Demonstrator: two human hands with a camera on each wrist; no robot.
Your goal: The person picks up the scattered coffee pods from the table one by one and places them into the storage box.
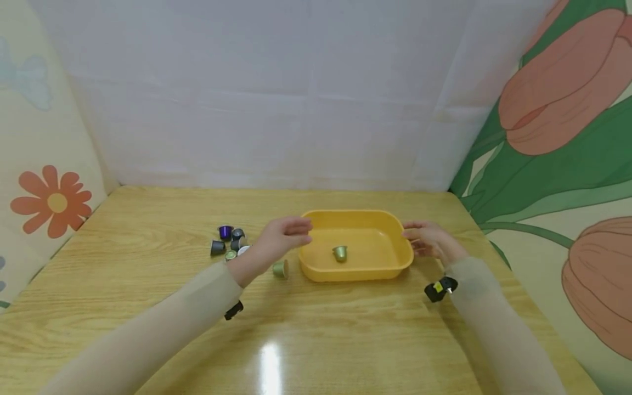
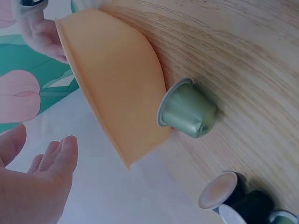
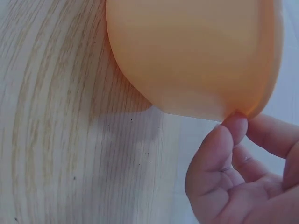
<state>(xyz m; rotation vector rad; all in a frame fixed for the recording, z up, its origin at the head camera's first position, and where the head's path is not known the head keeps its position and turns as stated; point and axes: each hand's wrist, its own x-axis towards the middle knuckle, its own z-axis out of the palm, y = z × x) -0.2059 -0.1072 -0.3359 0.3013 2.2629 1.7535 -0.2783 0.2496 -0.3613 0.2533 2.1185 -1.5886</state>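
A yellow plastic basin (image 1: 356, 275) stands on the wooden table, with a light green coffee capsule (image 1: 340, 253) lying inside on its floor. At its right end my right hand (image 1: 432, 240) pinches the rim, the fingertips pressed under the lip in the right wrist view (image 3: 233, 175). My left hand (image 1: 270, 241) hovers by the left rim, fingers straight, thumb apart, with nothing in it. Beneath that hand, a second green capsule (image 2: 189, 109) lies on its side against the basin's outer wall (image 2: 112, 79).
Left of the left hand sits a cluster of several coffee capsules, among them a purple one (image 1: 225, 232) and a dark grey one (image 1: 217, 248); the left forearm partly hides it. A white sheet (image 1: 306, 109) hangs behind the table (image 1: 336, 334). Flower-patterned cloth (image 1: 553, 219) borders the right side.
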